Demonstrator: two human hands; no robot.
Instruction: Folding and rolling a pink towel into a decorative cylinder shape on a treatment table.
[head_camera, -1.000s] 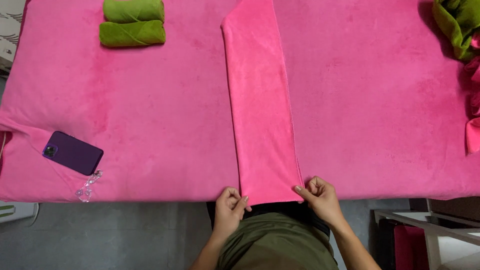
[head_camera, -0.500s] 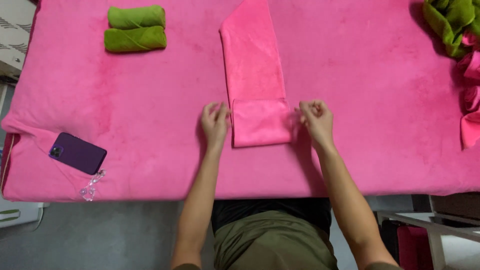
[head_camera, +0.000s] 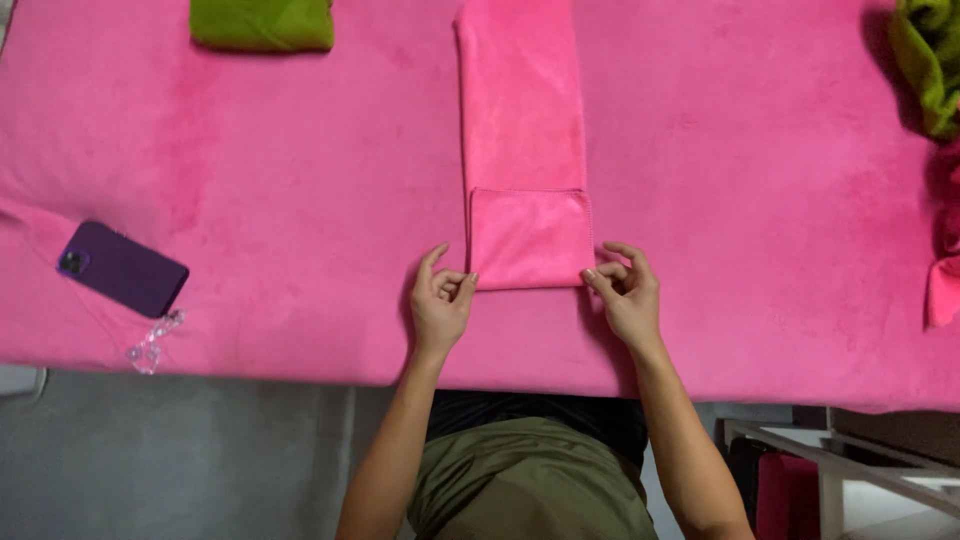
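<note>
head view: a pink towel (head_camera: 523, 150) lies as a long strip down the upper middle of the frame, on a pink cover (head_camera: 760, 200) that fills most of the picture; the strip's near end is folded back up onto itself, making a squarish flap just above the frame's centre, its stitched edge running straight across; the left hand (head_camera: 440, 300) sits at the flap's lower left corner, palm down, wrist bent slightly inward, thumb and curled fingers pinched narrow at the fold, though whether cloth is actually caught between them cannot be told; the right hand (head_camera: 625, 292) mirrors it at the lower right corner, index finger raised and arched, the other fingers curled toward the thumb, tips touching the towel's edge, grip narrow, and again a real hold cannot be told; both forearms rise from the bottom of the frame, spread apart and angling inward toward the towel; a green towel (head_camera: 262, 24), folded, lies at the upper left edge; a purple phone (head_camera: 122, 268) rests tilted at the left, with a small clear charm (head_camera: 152, 342) just below it; more green cloth (head_camera: 928, 60) bunches at the upper right corner.
</note>
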